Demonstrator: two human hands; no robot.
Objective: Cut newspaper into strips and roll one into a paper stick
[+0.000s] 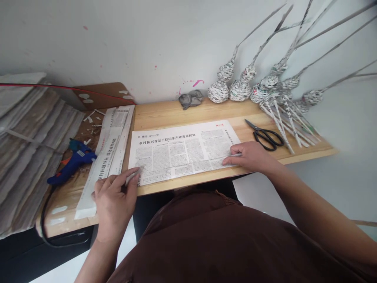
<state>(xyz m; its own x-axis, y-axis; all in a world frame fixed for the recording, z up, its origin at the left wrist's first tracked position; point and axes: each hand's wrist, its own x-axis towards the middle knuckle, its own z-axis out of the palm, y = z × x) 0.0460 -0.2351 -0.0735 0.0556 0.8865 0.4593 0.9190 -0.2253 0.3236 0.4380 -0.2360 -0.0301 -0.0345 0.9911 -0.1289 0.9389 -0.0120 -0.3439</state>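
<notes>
Wooden tabletop [165, 113]; newspaper [184, 147] headlined "乡村振兴背景下信阳茶产业发展探究"; left hand [116, 192], right hand [251, 156] pinching near corners.

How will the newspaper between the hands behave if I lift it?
The newspaper is probably light and floppy, being thin paper. With the left hand and right hand at opposite ends, its middle may sag. It could slide readily on the smooth-looking table.

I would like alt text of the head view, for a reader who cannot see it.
A person's left hand and right hand touch opposite ends of a newspaper sheet on a wooden table. Black-handled scissors, rolled paper sticks and woven gourd shapes are to the right; a blue glue gun lies at left.
</notes>
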